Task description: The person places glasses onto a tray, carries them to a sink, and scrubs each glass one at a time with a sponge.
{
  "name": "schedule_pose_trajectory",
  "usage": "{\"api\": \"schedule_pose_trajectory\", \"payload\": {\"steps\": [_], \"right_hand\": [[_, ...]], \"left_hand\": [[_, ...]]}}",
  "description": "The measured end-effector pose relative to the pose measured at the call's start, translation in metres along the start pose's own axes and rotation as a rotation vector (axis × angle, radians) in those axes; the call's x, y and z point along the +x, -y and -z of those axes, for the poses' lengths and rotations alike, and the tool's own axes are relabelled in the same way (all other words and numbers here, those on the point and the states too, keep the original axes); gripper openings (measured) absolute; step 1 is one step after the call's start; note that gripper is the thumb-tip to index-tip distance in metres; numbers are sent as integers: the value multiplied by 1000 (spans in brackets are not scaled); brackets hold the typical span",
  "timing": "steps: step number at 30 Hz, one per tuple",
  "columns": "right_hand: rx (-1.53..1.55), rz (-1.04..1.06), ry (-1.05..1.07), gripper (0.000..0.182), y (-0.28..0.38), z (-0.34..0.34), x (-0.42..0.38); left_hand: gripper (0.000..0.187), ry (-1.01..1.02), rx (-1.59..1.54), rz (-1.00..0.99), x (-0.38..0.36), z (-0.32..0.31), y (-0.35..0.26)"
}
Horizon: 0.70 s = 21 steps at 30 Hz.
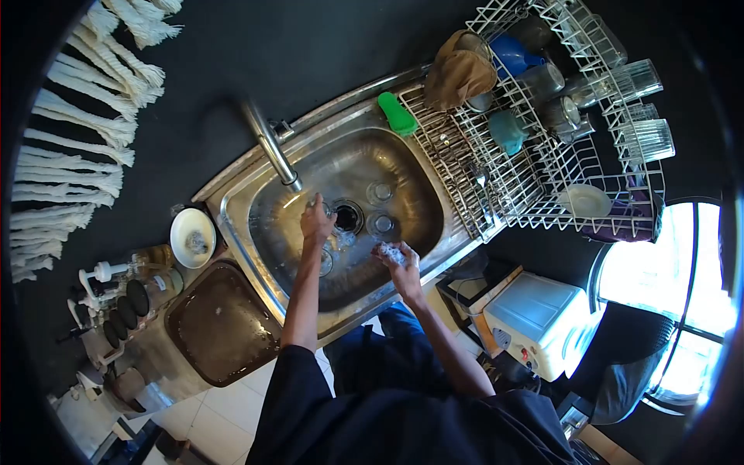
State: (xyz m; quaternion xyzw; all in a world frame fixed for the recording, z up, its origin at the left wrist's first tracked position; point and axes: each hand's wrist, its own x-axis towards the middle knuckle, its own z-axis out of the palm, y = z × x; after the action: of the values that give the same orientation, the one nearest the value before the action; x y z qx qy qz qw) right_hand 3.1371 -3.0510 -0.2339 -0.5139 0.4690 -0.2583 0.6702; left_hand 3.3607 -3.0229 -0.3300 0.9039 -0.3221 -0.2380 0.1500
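Note:
My left hand (316,222) is over the metal sink (356,298), just below the faucet spout (291,183) and beside the drain (348,218). Its fingers are curled; something clear seems to be at them, but I cannot make it out. Towards the sink's near right side, my right hand (402,267) grips a whitish scrubber (390,252) covered in suds. Small clear glasses stand in the basin: one glass (380,192) at the back, another glass (381,225) nearer, and a third glass (326,262) next to my left wrist. Foam lies near the drain.
A white wire dish rack (535,182) with several glasses and a bowl (586,201) stands right of the sink. A green spoon rest (397,114) lies at the rim. Left are a white dish (193,238), soap bottles (105,271) and a brown tray (221,325).

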Motion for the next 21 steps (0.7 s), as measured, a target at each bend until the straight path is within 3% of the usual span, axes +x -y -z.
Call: {"api": "schedule_pose_trajectory", "payload": {"steps": [3,5,11,14,17,21], "right_hand": [[18,-40,34,14,3,0,0],[111,-47,80,13,-2,2,3],[140,-79,74,15,11,3,15],[86,-73,93,19,9,3,20],[104,-97,106,22,11,-3,20],[22,-133,183,29,-17,-24,44]], "left_hand": [[52,-33,-109,-42,-4,7,13],[50,-109,-424,-26,-3,7,31],[52,-218,-580,28,-7,13,49],[50,-127,-831,149,-7,4,62],[47,-310,-624,5,-9,3,74],[46,-221,-726,165,-18,11,78]]}}
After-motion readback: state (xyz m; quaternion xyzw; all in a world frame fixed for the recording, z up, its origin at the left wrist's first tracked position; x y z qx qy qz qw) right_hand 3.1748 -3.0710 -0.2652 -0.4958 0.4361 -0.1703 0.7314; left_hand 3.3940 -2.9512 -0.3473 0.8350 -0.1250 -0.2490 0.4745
